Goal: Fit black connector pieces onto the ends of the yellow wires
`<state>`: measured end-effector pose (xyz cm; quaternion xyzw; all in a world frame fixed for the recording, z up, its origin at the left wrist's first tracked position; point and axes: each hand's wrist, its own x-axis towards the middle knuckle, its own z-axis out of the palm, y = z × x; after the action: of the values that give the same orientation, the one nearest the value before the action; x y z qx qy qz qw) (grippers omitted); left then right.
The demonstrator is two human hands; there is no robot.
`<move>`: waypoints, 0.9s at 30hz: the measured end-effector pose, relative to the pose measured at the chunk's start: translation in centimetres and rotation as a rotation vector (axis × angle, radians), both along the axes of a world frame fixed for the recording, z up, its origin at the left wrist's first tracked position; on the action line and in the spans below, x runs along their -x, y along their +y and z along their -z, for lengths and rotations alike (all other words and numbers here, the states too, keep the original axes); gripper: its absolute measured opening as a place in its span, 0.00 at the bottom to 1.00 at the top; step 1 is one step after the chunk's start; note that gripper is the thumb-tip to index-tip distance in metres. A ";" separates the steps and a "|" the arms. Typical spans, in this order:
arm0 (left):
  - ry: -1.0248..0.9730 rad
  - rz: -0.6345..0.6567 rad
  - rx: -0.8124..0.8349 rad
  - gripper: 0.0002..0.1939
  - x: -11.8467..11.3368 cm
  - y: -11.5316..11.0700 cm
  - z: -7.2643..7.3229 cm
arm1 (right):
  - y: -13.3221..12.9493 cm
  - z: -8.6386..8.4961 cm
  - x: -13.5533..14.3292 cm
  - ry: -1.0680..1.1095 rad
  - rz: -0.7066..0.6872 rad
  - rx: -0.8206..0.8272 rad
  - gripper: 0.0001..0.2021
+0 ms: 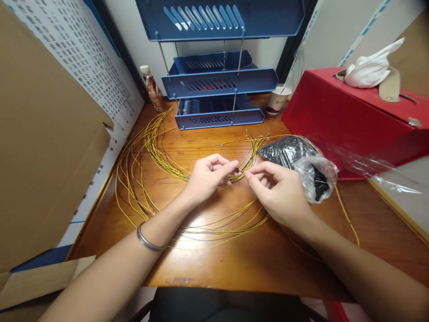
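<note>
Near the middle of the wooden table, my left hand (209, 176) pinches a small black piece (237, 170) between thumb and fingertips. Close beside it on the right, my right hand (279, 188) is closed in a pinch at the end of a thin yellow wire; the wire tip is too small to make out. Long yellow and dark wires (156, 156) lie in a wide loop on the left and behind my hands, their ends bunched just beyond my fingers. An open clear plastic bag (284, 151) of black pieces rests right behind my right hand.
A blue tiered rack (219, 117) stands at the back, with a bottle (153, 89) on its left and a paper cup (279, 99) on its right. A red box (348, 116) with tissues (368, 69) is at the back right. Cardboard (50, 134) rises at the left.
</note>
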<state>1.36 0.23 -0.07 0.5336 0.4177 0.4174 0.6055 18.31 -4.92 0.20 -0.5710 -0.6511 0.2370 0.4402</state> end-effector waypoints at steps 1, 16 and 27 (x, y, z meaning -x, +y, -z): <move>-0.001 0.000 -0.001 0.18 0.0 0.0 0.0 | 0.0 0.0 0.0 -0.008 0.002 -0.007 0.07; 0.030 0.009 -0.028 0.17 0.0 0.0 -0.2 | 0.0 0.1 0.0 -0.035 -0.002 -0.021 0.08; 0.051 0.007 -0.042 0.17 0.0 0.0 -0.1 | 0.0 0.0 0.0 -0.040 -0.016 -0.002 0.08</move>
<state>1.34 0.18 0.05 0.5582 0.4221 0.4101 0.5849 18.27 -4.92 0.20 -0.5700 -0.6646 0.2284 0.4256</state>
